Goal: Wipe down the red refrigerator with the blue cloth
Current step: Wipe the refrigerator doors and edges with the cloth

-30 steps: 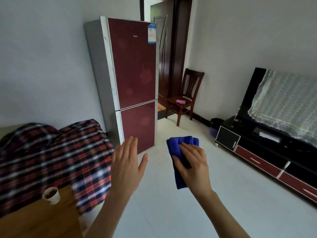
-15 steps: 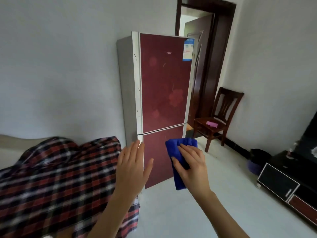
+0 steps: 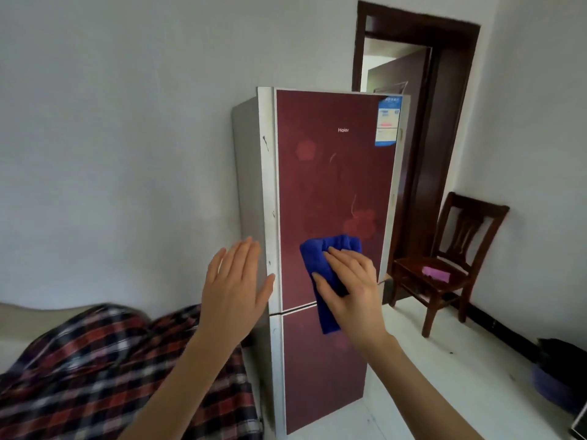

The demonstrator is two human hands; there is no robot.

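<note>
The red refrigerator stands upright against the white wall, with two doors and a grey side panel. My right hand holds the folded blue cloth in front of the lower part of the upper door; whether the cloth touches the door I cannot tell. My left hand is raised with flat, spread fingers in front of the fridge's left edge and holds nothing.
A red plaid fabric covers furniture at the lower left, beside the fridge. A dark wooden chair with a pink item stands to the right, near an open dark doorway. A dark bin sits by the right wall.
The refrigerator has grown larger and nearer in view. Both hands now appear higher against it, the cloth over the upper door instead of the lower one.
</note>
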